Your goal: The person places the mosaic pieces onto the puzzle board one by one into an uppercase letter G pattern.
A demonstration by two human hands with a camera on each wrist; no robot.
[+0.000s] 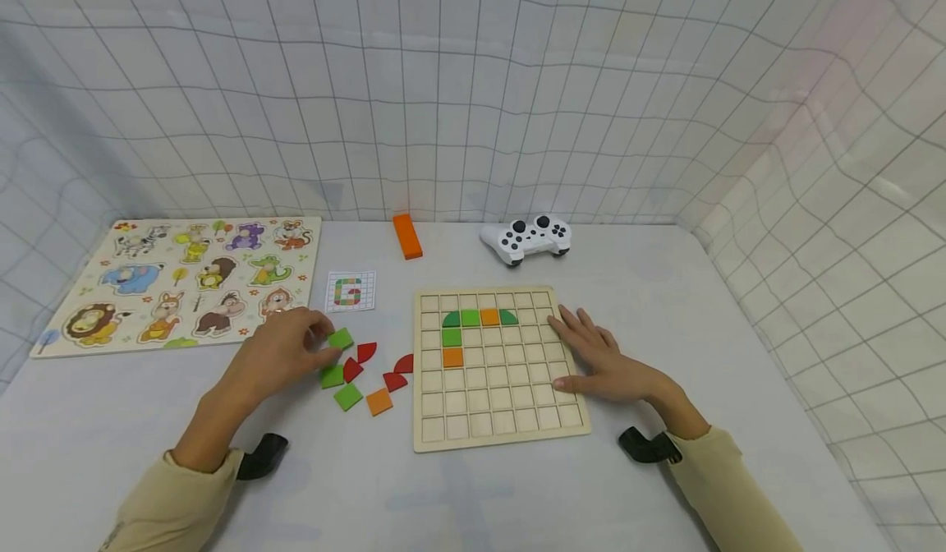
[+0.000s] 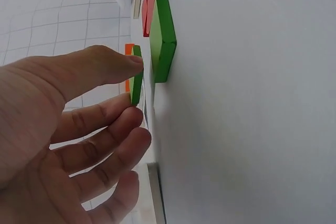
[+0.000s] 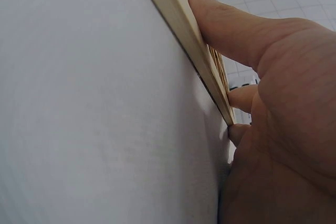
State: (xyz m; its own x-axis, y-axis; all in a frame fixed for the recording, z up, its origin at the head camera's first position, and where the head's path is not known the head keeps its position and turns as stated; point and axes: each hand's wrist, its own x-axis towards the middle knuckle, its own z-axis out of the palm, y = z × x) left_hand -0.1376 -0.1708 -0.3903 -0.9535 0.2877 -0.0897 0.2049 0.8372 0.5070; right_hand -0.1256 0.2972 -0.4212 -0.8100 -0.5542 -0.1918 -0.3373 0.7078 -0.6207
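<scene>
At the left, my left hand (image 1: 277,351) pinches a green square tile (image 1: 340,338) between thumb and index finger; the left wrist view shows this tile (image 2: 136,77) edge-on, the other fingers loosely bent. Just below that hand lie another green tile (image 1: 332,377) and a third green tile (image 1: 348,397). My right hand (image 1: 602,363) rests with spread fingers on the right edge of a wooden grid board (image 1: 502,437), its thumb on top in the right wrist view. Set in the board's upper left cells are green and orange squares (image 1: 452,358) and two dark green quarter-circles (image 1: 507,317).
Several red quarter-circles (image 1: 366,352) and an orange square (image 1: 379,402) lie left of the board. A pattern card (image 1: 351,291) sits above them. An animal puzzle board (image 1: 185,281) is at far left. An orange block (image 1: 407,236) and a white game controller (image 1: 527,239) lie at the back.
</scene>
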